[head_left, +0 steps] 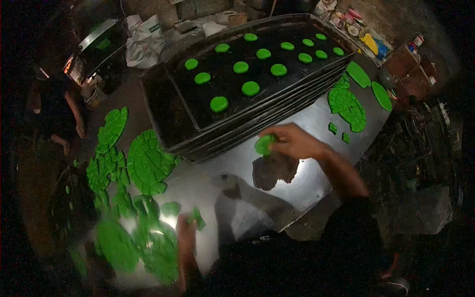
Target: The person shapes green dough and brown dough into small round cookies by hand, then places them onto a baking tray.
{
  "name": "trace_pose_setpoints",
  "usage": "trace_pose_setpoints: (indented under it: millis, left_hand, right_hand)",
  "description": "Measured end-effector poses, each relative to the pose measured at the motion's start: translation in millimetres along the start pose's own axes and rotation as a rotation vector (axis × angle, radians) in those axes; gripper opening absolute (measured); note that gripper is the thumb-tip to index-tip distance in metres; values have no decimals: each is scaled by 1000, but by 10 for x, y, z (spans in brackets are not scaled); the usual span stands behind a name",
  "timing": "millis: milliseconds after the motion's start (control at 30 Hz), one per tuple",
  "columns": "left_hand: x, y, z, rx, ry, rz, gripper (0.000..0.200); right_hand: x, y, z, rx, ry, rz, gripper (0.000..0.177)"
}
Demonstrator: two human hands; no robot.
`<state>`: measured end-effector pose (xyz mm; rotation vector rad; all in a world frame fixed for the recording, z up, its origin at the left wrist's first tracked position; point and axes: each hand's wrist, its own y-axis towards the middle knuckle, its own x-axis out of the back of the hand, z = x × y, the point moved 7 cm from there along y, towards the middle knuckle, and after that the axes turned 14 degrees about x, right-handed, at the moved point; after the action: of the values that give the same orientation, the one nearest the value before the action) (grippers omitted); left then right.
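Observation:
My right hand pinches a round green dough-like disc above the shiny metal tabletop, just in front of a stack of black trays. Several similar green discs lie spaced out on the top tray. Lower left, the fingers of my left hand are closed on a small green dough-like piece. Beside that hand are flat green slabs, blurred in part. Farther up the left side lies a large round green slab scored into small segments.
More scored green slabs and two smooth green ovals lie at the table's right end. Another person is at the left. White sacks stand behind the trays. A brown cabinet stands at right.

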<state>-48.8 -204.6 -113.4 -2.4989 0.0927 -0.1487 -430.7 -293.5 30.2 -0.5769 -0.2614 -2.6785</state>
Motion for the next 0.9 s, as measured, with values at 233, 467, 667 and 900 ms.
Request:
trace_pose_setpoints:
  millis: [233,467,667,900]
  left_hand:
    - [375,466,62,-91,14,-172,30]
    - [231,258,-663,-24,-107,4,57]
    - [240,72,-708,-71,-205,-64,36]
    - [-302,-298,-963,-444,-126,47,17]
  right_hand:
    - [2439,1716,-152,178,-1065,-206,32]
    - [3224,2412,-1501,-164,-1371,-368,38]
    - [2462,1919,-403,167,-777,-509,34]
    - [-1440,184,984,481,-89,-67,42]
